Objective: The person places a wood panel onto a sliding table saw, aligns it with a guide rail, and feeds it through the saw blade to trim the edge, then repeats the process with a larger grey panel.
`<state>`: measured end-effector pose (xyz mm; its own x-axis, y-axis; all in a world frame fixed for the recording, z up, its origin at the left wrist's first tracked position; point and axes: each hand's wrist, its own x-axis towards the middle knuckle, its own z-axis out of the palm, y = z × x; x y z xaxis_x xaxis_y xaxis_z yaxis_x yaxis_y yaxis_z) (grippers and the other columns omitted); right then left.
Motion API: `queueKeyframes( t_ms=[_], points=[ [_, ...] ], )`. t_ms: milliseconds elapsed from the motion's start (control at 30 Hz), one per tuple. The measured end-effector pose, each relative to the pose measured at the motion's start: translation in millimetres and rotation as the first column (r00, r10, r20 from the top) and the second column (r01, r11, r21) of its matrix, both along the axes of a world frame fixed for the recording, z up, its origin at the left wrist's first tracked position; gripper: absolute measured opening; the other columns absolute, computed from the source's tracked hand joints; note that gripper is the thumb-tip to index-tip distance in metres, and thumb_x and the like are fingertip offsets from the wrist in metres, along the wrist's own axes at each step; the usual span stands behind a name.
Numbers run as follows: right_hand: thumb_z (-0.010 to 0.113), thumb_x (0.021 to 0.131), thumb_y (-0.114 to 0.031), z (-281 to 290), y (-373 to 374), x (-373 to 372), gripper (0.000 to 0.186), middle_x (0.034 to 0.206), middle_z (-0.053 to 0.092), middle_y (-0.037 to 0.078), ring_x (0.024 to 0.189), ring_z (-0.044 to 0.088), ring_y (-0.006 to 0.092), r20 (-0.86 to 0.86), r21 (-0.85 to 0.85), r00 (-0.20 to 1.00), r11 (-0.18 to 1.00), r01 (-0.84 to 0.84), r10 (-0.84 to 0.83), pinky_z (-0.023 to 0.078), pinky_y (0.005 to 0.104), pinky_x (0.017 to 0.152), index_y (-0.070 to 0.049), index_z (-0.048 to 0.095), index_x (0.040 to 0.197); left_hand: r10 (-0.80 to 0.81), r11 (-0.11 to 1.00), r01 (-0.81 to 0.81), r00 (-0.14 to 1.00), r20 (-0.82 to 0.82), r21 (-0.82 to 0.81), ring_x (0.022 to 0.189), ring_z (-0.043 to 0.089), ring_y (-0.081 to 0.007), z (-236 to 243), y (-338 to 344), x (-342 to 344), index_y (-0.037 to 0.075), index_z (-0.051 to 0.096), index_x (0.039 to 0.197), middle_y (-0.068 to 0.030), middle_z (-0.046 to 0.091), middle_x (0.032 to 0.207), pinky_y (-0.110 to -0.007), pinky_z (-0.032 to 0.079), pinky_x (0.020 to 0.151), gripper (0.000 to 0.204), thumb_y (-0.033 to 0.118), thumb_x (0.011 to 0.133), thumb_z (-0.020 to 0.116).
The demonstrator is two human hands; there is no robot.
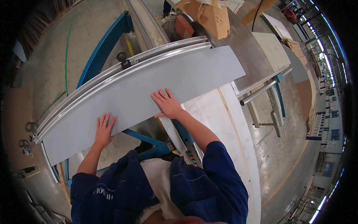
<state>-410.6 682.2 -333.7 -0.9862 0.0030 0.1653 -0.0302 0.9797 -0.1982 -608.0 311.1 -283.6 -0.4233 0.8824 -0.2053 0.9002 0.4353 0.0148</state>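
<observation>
Panel [149,97], long, flat and smooth grey, lies across the machine in front of the person, its far edge running along a silver rail [175,47] and its right end reaching over a grey metal counter [244,56]. Both palms face down on it near its close edge. The left hand [104,134] rests toward the left part with the fingers slightly spread; the right hand [169,106] lies nearer the middle, fingers fanned and thumb out to the side — neither pinches anything.

It looks stiff and fairly thin, probably a coated board: awkward for its length more than truly heavy, perhaps slippery on the face, with corners that could chip. The two long edges, gripped well apart on either side of the middle, would likely give the steadiest hold; flat palms suit guiding it.

A black knob [122,58] sits on the rail, and a blue beam [99,50] extends behind it. A broad white board [223,127] lies just right of the person. Around them spreads a workshop — concrete floor [291,160], torn cardboard [212,18], bright strips of light along the far right.
</observation>
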Motion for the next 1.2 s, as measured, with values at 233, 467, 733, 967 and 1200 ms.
queueKeyframes(
  t_ms=[233, 467, 733, 967, 1200],
  points=[
    [0.069, 0.082, -0.069, 6, 75, 17, 0.109, 0.160, 0.040, 0.016, 0.151, 0.033, 0.0383, 0.024, -0.017, 0.992, 0.992, -0.121, 0.122, 0.016, 0.0536, 0.128, -0.003, 0.031, 0.159, 0.175, 0.979, -0.178, 0.984, 0.039, 0.097, 0.153, 0.026, -0.0402, -1, 14, 29, 0.021, 0.041, 0.156, -0.0159, 0.027, 0.167, -0.058, 0.023, 0.125, 0.097, 0.012, 0.071, 0.085],
    [0.064, 0.079, -0.077, 4, 121, 27, 0.114, 0.160, 0.042, 0.016, 0.148, 0.035, 0.0425, 0.014, 0.069, 0.983, 0.981, -0.183, 0.182, 0.015, 0.0557, 0.128, -0.001, 0.034, 0.158, 0.263, 0.951, -0.287, 0.566, 0.782, -0.112, 0.117, 0.064, -0.0392, -53, 120, 105, 0.002, 0.055, 0.142, -0.0238, 0.060, 0.138, -0.044, 0.048, 0.104, 0.054, 0.030, 0.098, 0.067],
    [0.067, 0.078, -0.075, -10, 136, 21, 0.108, 0.155, 0.050, 0.015, 0.146, 0.042, 0.0392, -0.071, -0.024, 0.981, 0.982, -0.185, 0.183, 0.020, 0.0543, 0.128, -0.002, 0.042, 0.154, 0.310, -0.011, -0.986, -0.161, 0.937, -0.166, 0.125, 0.057, -0.0354, -163, 242, 168, -0.004, 0.051, 0.145, -0.0197, 0.062, 0.138, -0.038, 0.041, 0.108, 0.064, 0.048, 0.111, 0.035],
    [0.072, 0.075, -0.073, -31, 151, 1, 0.104, 0.148, 0.056, 0.013, 0.139, 0.048, 0.0374, -0.120, -0.034, 0.972, 0.978, -0.206, 0.200, 0.025, 0.0529, 0.126, -0.002, 0.049, 0.148, 0.228, 0.078, -0.971, 0.237, 0.944, 0.225, 0.116, 0.062, -0.0328, -203, 243, 179, -0.009, 0.059, 0.132, -0.0215, 0.066, 0.128, -0.039, 0.044, 0.105, 0.056, 0.039, 0.111, 0.039],
    [0.072, 0.074, -0.074, -49, 175, -20, 0.104, 0.147, 0.057, 0.012, 0.139, 0.048, 0.0360, -0.102, -0.020, 0.976, 0.980, -0.196, 0.192, 0.026, 0.0515, 0.126, -0.003, 0.051, 0.147, 0.316, 0.234, -0.937, 0.325, 0.891, 0.259, 0.107, 0.067, -0.0311, -150, 287, 166, -0.008, 0.061, 0.126, -0.0204, 0.072, 0.118, -0.042, 0.049, 0.096, 0.044, 0.026, 0.099, 0.069]
  ],
)
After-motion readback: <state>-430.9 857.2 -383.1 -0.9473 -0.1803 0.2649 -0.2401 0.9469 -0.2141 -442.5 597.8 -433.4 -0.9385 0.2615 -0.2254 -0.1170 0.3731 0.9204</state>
